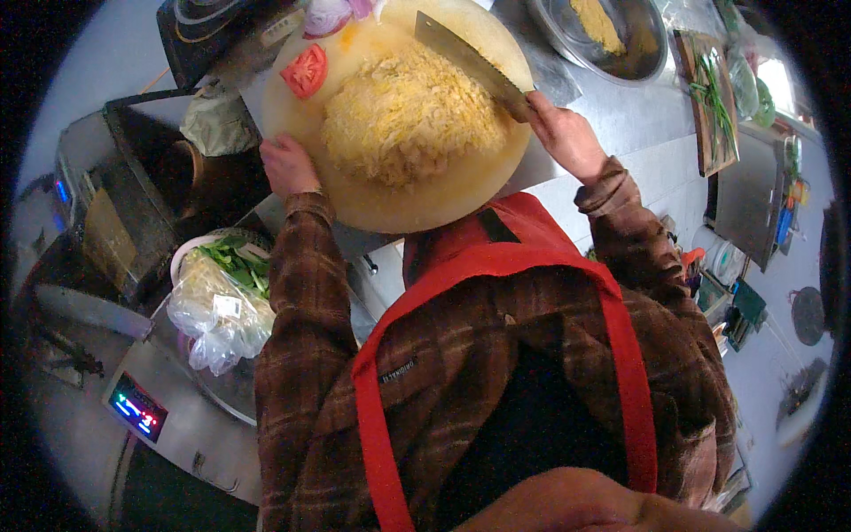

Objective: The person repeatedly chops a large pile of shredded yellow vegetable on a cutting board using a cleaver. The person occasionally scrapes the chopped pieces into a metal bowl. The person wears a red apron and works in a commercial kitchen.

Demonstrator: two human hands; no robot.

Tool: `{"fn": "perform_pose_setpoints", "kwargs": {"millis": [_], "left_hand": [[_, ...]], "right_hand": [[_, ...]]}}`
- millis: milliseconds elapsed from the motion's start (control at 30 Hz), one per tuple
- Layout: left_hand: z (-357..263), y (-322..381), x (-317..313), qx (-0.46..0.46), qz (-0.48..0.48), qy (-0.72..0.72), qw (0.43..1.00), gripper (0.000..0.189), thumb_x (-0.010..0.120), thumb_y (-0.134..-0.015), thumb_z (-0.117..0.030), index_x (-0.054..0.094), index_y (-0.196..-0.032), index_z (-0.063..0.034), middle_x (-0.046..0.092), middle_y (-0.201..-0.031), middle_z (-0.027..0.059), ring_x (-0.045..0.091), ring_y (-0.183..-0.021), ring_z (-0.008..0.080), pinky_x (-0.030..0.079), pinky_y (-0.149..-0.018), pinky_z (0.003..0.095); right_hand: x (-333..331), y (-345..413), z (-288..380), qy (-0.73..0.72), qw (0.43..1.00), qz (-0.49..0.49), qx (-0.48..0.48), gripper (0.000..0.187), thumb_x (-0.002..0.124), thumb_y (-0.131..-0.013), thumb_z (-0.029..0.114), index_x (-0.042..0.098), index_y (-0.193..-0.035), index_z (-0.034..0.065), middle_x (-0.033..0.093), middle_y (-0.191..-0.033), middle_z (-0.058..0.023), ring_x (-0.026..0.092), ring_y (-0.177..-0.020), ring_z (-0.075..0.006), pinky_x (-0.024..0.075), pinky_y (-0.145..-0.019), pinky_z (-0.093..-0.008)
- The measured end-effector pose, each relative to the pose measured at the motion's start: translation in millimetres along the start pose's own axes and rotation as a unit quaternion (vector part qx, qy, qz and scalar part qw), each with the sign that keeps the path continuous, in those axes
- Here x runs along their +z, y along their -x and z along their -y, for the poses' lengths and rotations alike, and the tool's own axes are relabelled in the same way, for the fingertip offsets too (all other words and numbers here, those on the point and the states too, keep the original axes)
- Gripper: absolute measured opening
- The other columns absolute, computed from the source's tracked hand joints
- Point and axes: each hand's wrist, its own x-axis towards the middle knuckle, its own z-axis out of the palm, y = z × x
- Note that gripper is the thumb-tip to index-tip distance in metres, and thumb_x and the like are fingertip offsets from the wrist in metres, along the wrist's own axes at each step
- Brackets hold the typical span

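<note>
A large round cutting board (372, 213) lies before me with a heap of finely chopped yellow food (412, 120) across its middle. My right hand (564, 136) grips the handle of a broad kitchen knife (469, 60); its long blade lies across the heap's far right side. At the board's left rim rests my left hand (290, 165), holding nothing that I can see, its fingers partly hidden. A cut piece of tomato (305, 71) sits at the board's upper left. Beyond it is a piece of red onion (327, 16).
A metal bowl (638, 63) holding a yellow lump stands at the far right. Green stalks (713, 100) lie on a wooden board (705, 143). To the left are a crumpled bag (219, 123), a bowl of leafy greens (233, 259) and a clear plastic bag (216, 326).
</note>
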Motion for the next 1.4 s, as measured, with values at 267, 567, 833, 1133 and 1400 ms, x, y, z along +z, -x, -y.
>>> {"fn": "perform_pose_setpoints", "kwargs": {"millis": [267, 567, 833, 1133, 1400], "left_hand": [[3, 4, 1, 0.035, -0.039, 0.025, 0.998, 0.037, 0.041, -0.087, -0.033, 0.051, -0.103, -0.0004, 0.058, -0.100, 0.0212, 0.058, -0.088, 0.0387, 0.046, -0.074, 0.0493], [7, 1, 13, 0.052, -0.099, 0.001, 0.994, 0.035, 0.042, -0.087, -0.033, 0.051, -0.099, -0.0017, 0.060, -0.092, 0.0183, 0.059, -0.081, 0.0380, 0.047, -0.067, 0.0495], [11, 3, 9, 0.074, -0.094, 0.032, 0.992, 0.034, 0.041, -0.087, -0.034, 0.049, -0.094, -0.0019, 0.058, -0.090, 0.0203, 0.057, -0.083, 0.0395, 0.045, -0.068, 0.0517], [7, 3, 8, 0.037, -0.071, 0.008, 0.997, 0.035, 0.041, -0.087, -0.035, 0.049, -0.094, -0.0021, 0.059, -0.092, 0.0191, 0.058, -0.084, 0.0384, 0.046, -0.068, 0.0500], [5, -2, 9, 0.052, -0.069, 0.000, 0.996, 0.034, 0.041, -0.088, -0.035, 0.049, -0.094, -0.0016, 0.059, -0.089, 0.0198, 0.058, -0.082, 0.0394, 0.046, -0.068, 0.0499]], "right_hand": [[23, 20, 7, -0.028, 1.000, 0.010, -0.004, 0.031, 0.049, -0.087, 0.019, 0.042, -0.115, 0.0093, 0.058, -0.068, -0.0201, 0.058, -0.064, -0.0386, 0.0457, -0.055, -0.0465], [-9, 23, 55, -0.053, 0.998, -0.004, 0.024, 0.031, 0.049, -0.086, 0.018, 0.040, -0.115, 0.0091, 0.058, -0.071, -0.0216, 0.059, -0.063, -0.0374, 0.0462, -0.054, -0.0466], [-13, 19, 53, -0.022, 0.999, -0.022, -0.023, 0.031, 0.051, -0.085, 0.016, 0.041, -0.114, 0.0092, 0.059, -0.069, -0.0177, 0.058, -0.059, -0.0365, 0.0463, -0.051, -0.0454], [-18, 3, 44, 0.028, 0.999, -0.002, -0.046, 0.028, 0.050, -0.085, 0.014, 0.043, -0.112, 0.0093, 0.059, -0.072, -0.0177, 0.058, -0.060, -0.0365, 0.0462, -0.051, -0.0442], [-4, -9, 17, 0.041, 0.999, 0.013, -0.011, 0.023, 0.048, -0.089, 0.018, 0.045, -0.110, 0.0084, 0.057, -0.068, -0.0207, 0.058, -0.062, -0.0370, 0.0455, -0.053, -0.0451]]}}
